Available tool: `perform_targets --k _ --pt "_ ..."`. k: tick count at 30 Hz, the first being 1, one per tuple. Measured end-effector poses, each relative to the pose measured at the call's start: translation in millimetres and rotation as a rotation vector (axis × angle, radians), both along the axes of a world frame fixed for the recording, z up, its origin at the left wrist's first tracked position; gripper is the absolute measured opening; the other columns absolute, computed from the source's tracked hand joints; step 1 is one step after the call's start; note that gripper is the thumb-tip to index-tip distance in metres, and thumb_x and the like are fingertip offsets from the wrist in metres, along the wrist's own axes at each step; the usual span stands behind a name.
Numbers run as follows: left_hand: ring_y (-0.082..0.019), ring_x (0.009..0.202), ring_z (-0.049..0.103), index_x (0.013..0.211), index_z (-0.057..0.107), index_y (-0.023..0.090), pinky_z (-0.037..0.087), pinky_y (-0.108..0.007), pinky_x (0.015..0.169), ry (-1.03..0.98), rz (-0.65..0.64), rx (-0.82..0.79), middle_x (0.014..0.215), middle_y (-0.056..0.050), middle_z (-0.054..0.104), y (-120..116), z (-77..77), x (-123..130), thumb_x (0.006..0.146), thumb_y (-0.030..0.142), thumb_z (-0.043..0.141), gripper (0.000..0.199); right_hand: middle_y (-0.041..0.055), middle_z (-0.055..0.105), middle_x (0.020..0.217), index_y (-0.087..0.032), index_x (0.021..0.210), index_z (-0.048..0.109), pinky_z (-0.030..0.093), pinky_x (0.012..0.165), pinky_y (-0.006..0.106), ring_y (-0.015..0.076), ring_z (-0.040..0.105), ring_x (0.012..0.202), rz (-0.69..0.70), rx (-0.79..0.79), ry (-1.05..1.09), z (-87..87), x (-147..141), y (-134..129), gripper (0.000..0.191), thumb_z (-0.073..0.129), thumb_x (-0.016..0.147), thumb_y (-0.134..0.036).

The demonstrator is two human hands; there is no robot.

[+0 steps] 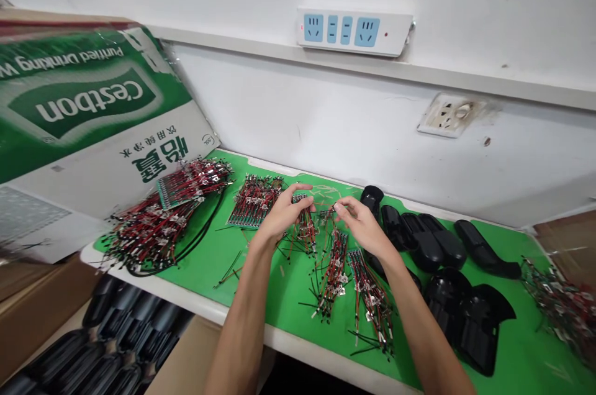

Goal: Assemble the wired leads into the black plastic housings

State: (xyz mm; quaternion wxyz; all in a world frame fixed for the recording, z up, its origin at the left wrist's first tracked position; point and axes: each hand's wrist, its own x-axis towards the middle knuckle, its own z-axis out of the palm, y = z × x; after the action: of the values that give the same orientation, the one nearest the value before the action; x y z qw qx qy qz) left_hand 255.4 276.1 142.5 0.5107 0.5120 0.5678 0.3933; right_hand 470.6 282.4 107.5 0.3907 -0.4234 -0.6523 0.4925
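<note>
Your left hand [282, 213] gripped a wired circuit board [300, 197] above the worktop [200, 277], toward its far edge; just beside it, your right hand [358, 218] pinched a thin wire [332, 208]. Two wired bundles [372, 302] lay nearer the front edge, a tangled heap [151, 236] by the left end, black shells [431, 246] toward the right.

Behind a green-topped table [288, 299] stood a scuffed white wall [279, 115], crossed by a ledge [465, 79], with a power strip [344, 44] and, lower, a stained socket [447, 117].
</note>
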Motion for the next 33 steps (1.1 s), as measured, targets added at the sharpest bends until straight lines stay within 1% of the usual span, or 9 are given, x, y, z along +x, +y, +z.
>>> perform_targets --k 5,10,15,18,21,23,27,30,33 --pt "-0.013 0.062 0.053 0.129 0.059 0.023 0.029 -0.025 0.052 -0.078 -0.023 -0.031 0.08 -0.003 0.068 0.2 3.8 -3.8 0.082 0.043 0.071 0.052 0.0022 0.065 0.085 -0.022 0.094 0.064 0.051 0.071 0.033 0.0182 0.061 0.075 0.089 -0.123 0.212 6.8 -1.4 -2.5 0.039 0.078 0.08 -0.055" --pt "-0.014 0.063 0.054 0.128 0.059 0.022 0.028 -0.024 0.051 -0.087 -0.099 -0.038 0.081 -0.003 0.068 4.1 -1.3 -4.0 0.082 0.044 0.071 0.052 0.0018 0.064 0.085 -0.022 0.091 0.066 0.052 0.074 0.033 0.0178 0.061 0.077 0.042 -0.135 0.308 6.5 -3.7 -3.7 0.041 0.086 0.073 -0.053" --pt "-0.013 0.062 0.053 0.125 0.06 0.022 0.027 -0.024 0.051 -0.09 -0.073 -0.052 0.079 -0.003 0.067 5.6 -3.2 -7.1 0.081 0.043 0.071 0.05 0.0033 0.068 0.091 -0.024 0.104 0.073 0.052 0.07 0.034 0.0162 0.06 0.07 0.103 -0.165 0.268 1.7 -1.3 -1.9 0.038 0.084 0.077 -0.048" --pt "-0.013 0.062 0.055 0.12 0.06 0.021 0.025 -0.025 0.05 -0.144 -0.049 -0.068 0.078 -0.003 0.067 8.7 -0.7 -13.1 0.079 0.042 0.074 0.049 0.003 0.071 0.084 -0.024 0.101 0.077 0.052 0.069 0.036 0.0174 0.06 0.068 0.1 -0.09 0.162 1.4 -2.3 -1.1 0.033 0.085 0.077 -0.046" --pt "-0.013 0.06 0.056 0.114 0.058 0.021 0.027 -0.025 0.051 -0.157 -0.018 -0.065 0.078 -0.003 0.068 14.5 7.6 -18.5 0.078 0.041 0.077 0.046 0.0041 0.073 0.087 -0.022 0.102 0.079 0.054 0.075 0.038 0.0204 0.066 0.077 0.073 0.028 0.097 5.8 -5.9 -3.5 0.029 0.085 0.078 -0.038" --pt "-0.012 0.058 0.055 0.11 0.057 0.02 0.028 -0.026 0.051 -0.157 -0.02 -0.058 0.077 -0.004 0.069 19.1 15.7 -19.6 0.077 0.041 0.078 0.044 0.0051 0.074 0.092 -0.023 0.105 0.08 0.055 0.078 0.037 0.0212 0.069 0.083 0.045 0.147 0.046 10.8 -9.5 -7.6 0.022 0.08 0.085 -0.032" --pt "-0.012 0.058 0.056 0.102 0.057 0.02 0.034 -0.026 0.051 -0.161 -0.059 -0.047 0.08 -0.004 0.071 26.2 29.2 -15.5 0.075 0.044 0.08 0.042 0.0055 0.076 0.099 -0.022 0.103 0.079 0.056 0.082 0.037 0.0209 0.07 0.086 -0.12 0.33 0.012 18.3 -18.2 -17.9 0.013 0.07 0.093 -0.024" --pt "-0.013 0.064 0.059 0.1 0.057 0.021 0.043 -0.028 0.056 -0.191 -0.09 -0.032 0.084 -0.005 0.071 28.6 30.9 -10.9 0.076 0.045 0.079 0.041 0.0047 0.076 0.098 -0.022 0.098 0.078 0.056 0.085 0.037 0.0219 0.071 0.089 -0.224 0.396 0.011 19.2 -22.6 -22.3 0.009 0.069 0.094 -0.021" --pt "-0.015 0.07 0.061 0.099 0.058 0.021 0.048 -0.03 0.063 -0.157 -0.144 0.006 0.087 -0.006 0.07 34.0 26.9 -8.2 0.08 0.049 0.073 0.037 0.004 0.075 0.1 -0.023 0.099 0.077 0.053 0.089 0.038 0.022 0.069 0.094 -0.222 0.456 -0.009 17.7 -21.0 -22.4 0.012 0.066 0.097 -0.019"
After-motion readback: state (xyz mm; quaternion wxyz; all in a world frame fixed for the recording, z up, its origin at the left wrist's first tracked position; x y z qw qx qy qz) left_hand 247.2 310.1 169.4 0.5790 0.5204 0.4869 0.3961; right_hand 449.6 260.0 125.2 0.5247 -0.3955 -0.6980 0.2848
